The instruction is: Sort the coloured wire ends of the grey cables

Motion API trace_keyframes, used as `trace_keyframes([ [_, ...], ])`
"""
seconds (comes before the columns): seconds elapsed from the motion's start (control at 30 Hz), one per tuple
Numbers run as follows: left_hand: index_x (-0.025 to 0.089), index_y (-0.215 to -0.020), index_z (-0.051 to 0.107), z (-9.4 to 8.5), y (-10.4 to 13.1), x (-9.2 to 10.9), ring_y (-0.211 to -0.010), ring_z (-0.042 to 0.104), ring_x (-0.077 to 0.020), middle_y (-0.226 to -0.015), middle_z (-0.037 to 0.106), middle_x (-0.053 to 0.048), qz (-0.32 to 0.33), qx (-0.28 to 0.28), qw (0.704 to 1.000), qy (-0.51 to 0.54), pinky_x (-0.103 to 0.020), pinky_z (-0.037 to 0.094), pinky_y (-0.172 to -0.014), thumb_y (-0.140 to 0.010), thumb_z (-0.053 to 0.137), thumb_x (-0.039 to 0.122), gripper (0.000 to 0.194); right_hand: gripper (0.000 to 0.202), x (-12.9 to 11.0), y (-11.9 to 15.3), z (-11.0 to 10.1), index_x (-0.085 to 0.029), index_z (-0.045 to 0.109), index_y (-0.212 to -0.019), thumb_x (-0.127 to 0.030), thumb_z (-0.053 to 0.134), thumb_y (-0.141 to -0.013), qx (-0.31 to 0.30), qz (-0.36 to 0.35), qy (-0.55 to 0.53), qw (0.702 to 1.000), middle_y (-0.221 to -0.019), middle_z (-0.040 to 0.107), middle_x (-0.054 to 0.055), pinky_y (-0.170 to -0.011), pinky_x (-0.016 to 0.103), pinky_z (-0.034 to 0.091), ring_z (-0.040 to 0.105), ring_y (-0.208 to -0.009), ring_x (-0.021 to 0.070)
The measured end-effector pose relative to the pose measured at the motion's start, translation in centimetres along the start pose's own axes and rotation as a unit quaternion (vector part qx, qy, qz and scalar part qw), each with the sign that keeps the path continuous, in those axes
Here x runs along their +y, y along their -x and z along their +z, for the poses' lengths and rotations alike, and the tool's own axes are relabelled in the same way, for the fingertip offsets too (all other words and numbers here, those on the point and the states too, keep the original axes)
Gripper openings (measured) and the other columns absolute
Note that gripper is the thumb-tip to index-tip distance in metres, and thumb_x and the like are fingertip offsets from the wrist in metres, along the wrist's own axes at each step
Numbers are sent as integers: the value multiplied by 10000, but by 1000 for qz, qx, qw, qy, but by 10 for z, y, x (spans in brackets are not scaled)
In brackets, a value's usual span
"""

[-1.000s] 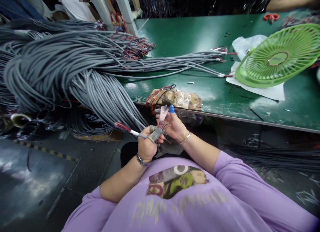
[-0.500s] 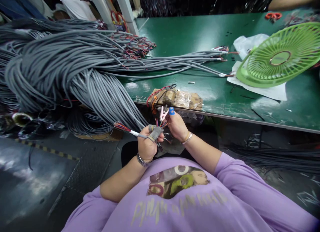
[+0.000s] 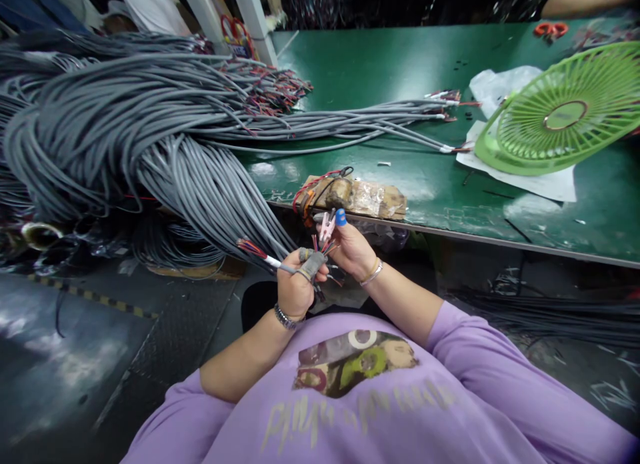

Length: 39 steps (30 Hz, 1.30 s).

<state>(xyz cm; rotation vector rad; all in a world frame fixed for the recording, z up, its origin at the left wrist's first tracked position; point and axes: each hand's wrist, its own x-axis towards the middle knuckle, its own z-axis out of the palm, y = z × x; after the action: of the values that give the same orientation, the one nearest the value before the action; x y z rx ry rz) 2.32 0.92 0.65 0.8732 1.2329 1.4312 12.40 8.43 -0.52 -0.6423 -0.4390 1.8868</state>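
My left hand [image 3: 296,287], with grey wrapping on its thumb and a finger, is closed around a grey cable [image 3: 286,268]. A white sleeve [image 3: 273,261] and bared coloured wires [image 3: 253,249] stick out on its left side. More thin coloured wires [image 3: 330,249] fan out past its fingertips toward my right hand [image 3: 354,251]. That hand, its thumb tip wrapped in blue, pinches a small pink-and-white two-armed tool [image 3: 327,227] just above these wires. The tool's exact kind is too small to make out, and my fingers hide its lower part.
A large heap of grey cables [image 3: 100,117] covers the left of the green table [image 3: 360,57]. A taped wooden block [image 3: 370,197] with red and black leads lies at the front edge. A green fan [image 3: 565,114], red-handled scissors [image 3: 550,31] and another person's arm [image 3: 585,3] are on the right.
The bared wire end beside my left hand has shifted slightly right and up. My right hand has moved a little left, and the two-armed tool has turned slightly. The camera view has shifted slightly.
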Motion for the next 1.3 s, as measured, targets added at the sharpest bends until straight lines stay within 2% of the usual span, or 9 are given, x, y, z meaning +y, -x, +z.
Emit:
trace_keyframes([
  [0.2,155,-650,651,-1,1,0,-417,559,-74,-525,643,10,8,-8,1000,3,-153,447,-396,-690,751,319,196,455,-1,3,1,-164,654,-768,-619,668,-776,0,17,-18,1000,-636,618,-10,-571,228,449,488,-548,87],
  [0.43,155,-654,661,-4,9,6,-419,572,-86,-535,658,-4,14,-11,1000,14,-164,459,-396,-664,773,368,241,448,-12,13,2,-179,661,-852,-617,568,-856,-37,62,-12,997,-735,662,8,-524,217,429,511,-571,93],
  [0.63,154,-679,654,-5,7,6,-420,563,-80,-534,649,4,5,13,1000,13,-157,444,-396,-678,759,355,227,353,-12,16,-4,-162,677,-857,-513,642,-847,-44,18,38,998,-691,622,-6,-561,207,421,481,-581,80],
  [0.83,157,-675,642,-1,4,7,-420,552,-71,-533,640,12,6,13,1000,18,-153,431,-402,-692,745,334,205,382,-9,15,-1,-163,677,-787,-544,666,-815,-16,33,32,999,-664,618,-1,-568,233,427,493,-580,98],
  [1.0,155,-674,642,-1,1,2,-417,547,-69,-529,634,17,0,9,1000,4,-155,430,-407,-713,731,319,190,344,-9,12,5,-168,660,-748,-505,700,-806,17,32,4,999,-643,624,-9,-584,236,443,502,-573,97],
  [1.3,153,-685,637,-4,1,-2,-421,552,-73,-535,637,14,4,7,1000,-4,-158,438,-408,-720,736,319,196,379,-5,12,2,-167,658,-770,-541,721,-770,13,42,-28,999,-671,649,-6,-580,233,469,538,-587,98],
])
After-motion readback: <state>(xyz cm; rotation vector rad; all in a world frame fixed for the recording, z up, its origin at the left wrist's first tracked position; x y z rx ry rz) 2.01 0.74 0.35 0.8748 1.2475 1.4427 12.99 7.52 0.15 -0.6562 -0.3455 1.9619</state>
